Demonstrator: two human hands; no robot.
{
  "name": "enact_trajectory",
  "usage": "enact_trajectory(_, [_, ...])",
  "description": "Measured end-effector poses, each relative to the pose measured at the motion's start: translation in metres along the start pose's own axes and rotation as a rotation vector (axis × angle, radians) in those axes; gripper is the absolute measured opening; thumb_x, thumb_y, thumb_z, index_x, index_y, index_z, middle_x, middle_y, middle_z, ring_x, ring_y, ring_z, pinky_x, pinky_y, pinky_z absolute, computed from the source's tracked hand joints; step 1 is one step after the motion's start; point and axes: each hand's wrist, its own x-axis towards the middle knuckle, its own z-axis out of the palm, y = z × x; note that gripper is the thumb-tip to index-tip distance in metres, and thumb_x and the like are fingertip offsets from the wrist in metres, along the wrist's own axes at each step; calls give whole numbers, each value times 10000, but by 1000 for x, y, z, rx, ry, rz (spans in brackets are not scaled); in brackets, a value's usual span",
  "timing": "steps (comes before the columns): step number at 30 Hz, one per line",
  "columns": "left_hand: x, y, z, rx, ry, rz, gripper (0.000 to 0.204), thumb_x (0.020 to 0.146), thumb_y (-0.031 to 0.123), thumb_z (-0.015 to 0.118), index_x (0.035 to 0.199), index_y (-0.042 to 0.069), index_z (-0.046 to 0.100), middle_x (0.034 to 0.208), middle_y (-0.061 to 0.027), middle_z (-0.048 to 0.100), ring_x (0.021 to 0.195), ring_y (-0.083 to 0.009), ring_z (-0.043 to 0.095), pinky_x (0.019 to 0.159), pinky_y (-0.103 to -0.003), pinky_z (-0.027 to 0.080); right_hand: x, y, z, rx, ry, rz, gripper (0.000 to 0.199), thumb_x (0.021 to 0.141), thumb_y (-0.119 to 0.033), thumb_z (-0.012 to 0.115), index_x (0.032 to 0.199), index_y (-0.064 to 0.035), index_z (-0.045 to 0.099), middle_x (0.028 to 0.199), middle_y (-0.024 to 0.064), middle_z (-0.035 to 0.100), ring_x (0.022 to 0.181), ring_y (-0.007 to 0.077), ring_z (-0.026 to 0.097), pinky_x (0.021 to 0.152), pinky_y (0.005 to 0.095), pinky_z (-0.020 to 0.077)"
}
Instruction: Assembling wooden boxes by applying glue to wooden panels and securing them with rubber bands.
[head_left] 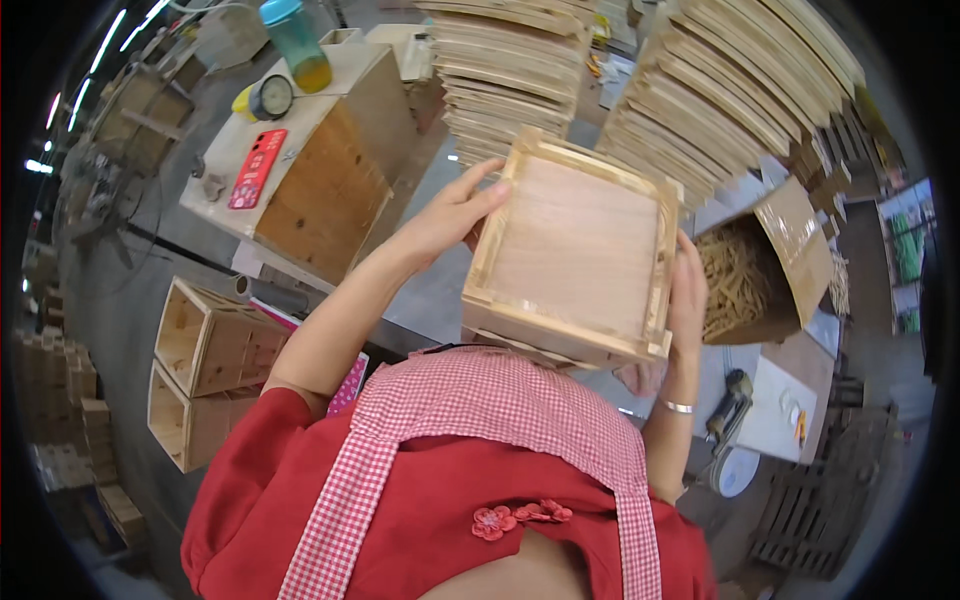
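Close in front of my chest I hold a square wooden box [583,245], with a pale flat panel framed by light wood strips facing me. My left hand [458,212] grips its left side near the far corner, thumb on the frame and fingers along the edge. On the right side my right hand [688,300] presses against the wall, its fingers partly hidden by the box. The box is slightly tilted, and its underside cannot be seen.
Tall stacks of thin wooden panels [515,80] stand beyond the box. An open carton [790,260] of tan strips is at the right, near a power tool [729,405]. At the left are two wooden boxes [240,345] and a bench bearing a red phone [258,168] and a bottle [295,45].
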Motion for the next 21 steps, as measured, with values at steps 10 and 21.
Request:
enact_trajectory(10, [-1, 10, 12, 106, 55, 402, 507, 1040, 231, 504, 1492, 29, 394, 1366, -62, 548, 1209, -113, 500, 1007, -267, 413, -1, -25, 32, 165, 66, 1, 481, 995, -145, 569, 1417, 60, 465, 1044, 49, 669, 884, 75, 580, 782, 211, 465])
enact_trajectory(21, [-8, 11, 26, 284, 327, 278, 492, 1044, 307, 493, 1429, 2, 468, 1280, -90, 594, 1118, -134, 562, 964, -280, 451, 37, -13, 21, 179, 13, -17, 412, 969, -143, 581, 1323, 66, 560, 916, 24, 691, 827, 62, 584, 743, 225, 473])
